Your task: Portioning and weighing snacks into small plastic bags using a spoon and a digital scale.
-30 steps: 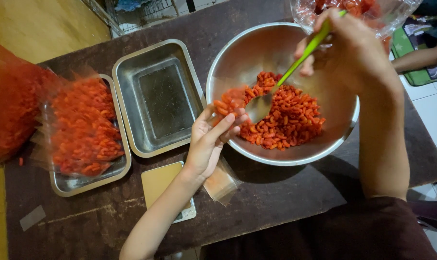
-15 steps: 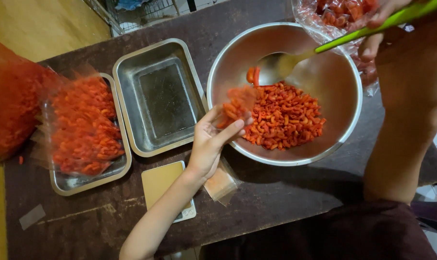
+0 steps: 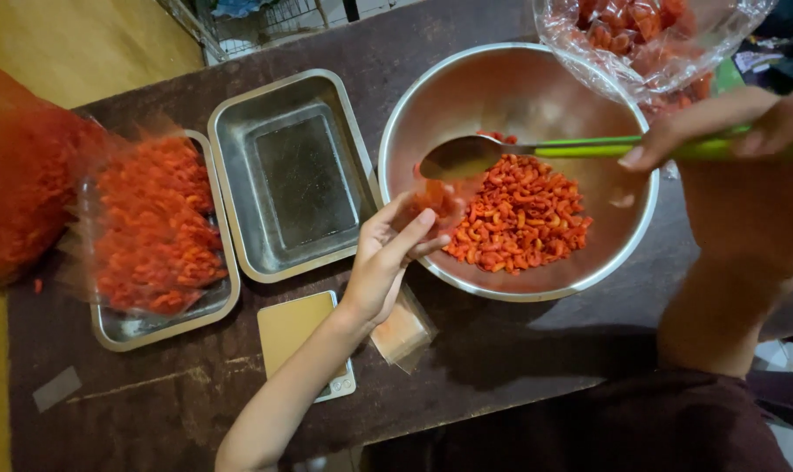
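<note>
- Dark brown wooden table (image 3: 501, 367) fills my view, scuffed, with a yellow floor past its far left corner.
- My left hand (image 3: 388, 258) rests at the near rim of the round steel bowl (image 3: 510, 79), thumb and fingers pinched on a small clear plastic bag (image 3: 438, 199), whose mouth it holds at the rim; a few orange-red pieces show inside it.
- My right hand (image 3: 720, 131) is closed round the green handle of a metal spoon (image 3: 466, 157), which lies level across the bowl from the right edge. I cannot tell what the spoon's bowl carries.
- Orange-red elbow macaroni snacks (image 3: 523, 218) lie heaped in the near half of the bowl, just under and beside the spoon.
- At the far right edge, a large clear bag of red snacks (image 3: 650, 35) overhangs the bowl's rim.
- Left of the bowl, touching or nearly so, sits an empty rectangular steel tray (image 3: 239, 114).
- Further left, a second tray (image 3: 134, 328) holds filled packets of the orange snacks (image 3: 156, 227), and a big orange sack (image 3: 20, 192) sits at the left edge.
- Near the front edge, under my left forearm, lie a small scale with a tan platform (image 3: 292, 328) and a flat filled packet (image 3: 403, 332).
</note>
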